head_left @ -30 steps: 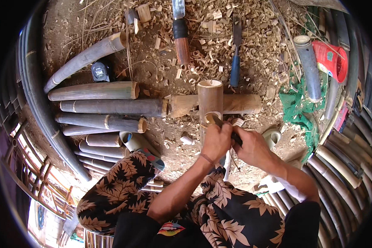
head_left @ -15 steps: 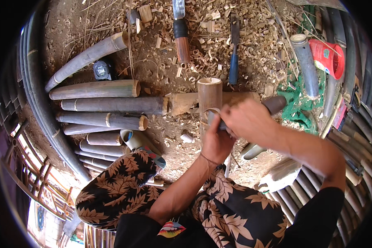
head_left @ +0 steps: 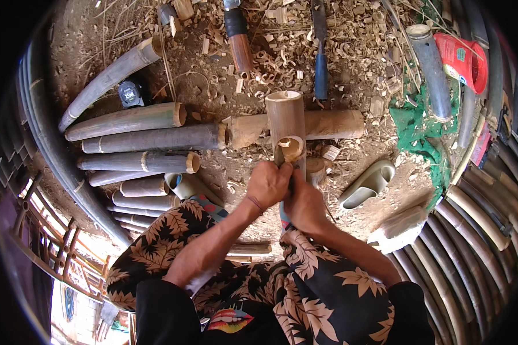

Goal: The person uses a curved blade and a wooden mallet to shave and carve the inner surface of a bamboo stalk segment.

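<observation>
A pale bamboo tube (head_left: 285, 118) points away from me, its open end far and a rounded hole cut in its upper side. At the near edge of that hole is the dark blade of a knife (head_left: 279, 155). My left hand (head_left: 267, 183) is closed around the knife near the blade. Close beside it, my right hand (head_left: 304, 202) is closed too, over a dark handle that mostly hides under the fingers. The tube rests across a brown bamboo log (head_left: 335, 124); its near part runs below my hands toward my legs.
Several cut bamboo lengths (head_left: 149, 138) and a tape measure (head_left: 130, 94) lie left. Beyond the tube are a wooden-handled tool (head_left: 239, 49), a blue-handled chisel (head_left: 320, 75) and shavings. To the right are a slipper (head_left: 367, 185), green netting (head_left: 411, 129) and a red container (head_left: 460, 62).
My right arm has swung down and inward, bringing both hands nearer to me along the tube. The knife has turned from crosswise to roughly lengthwise. The cut hole now shows.
</observation>
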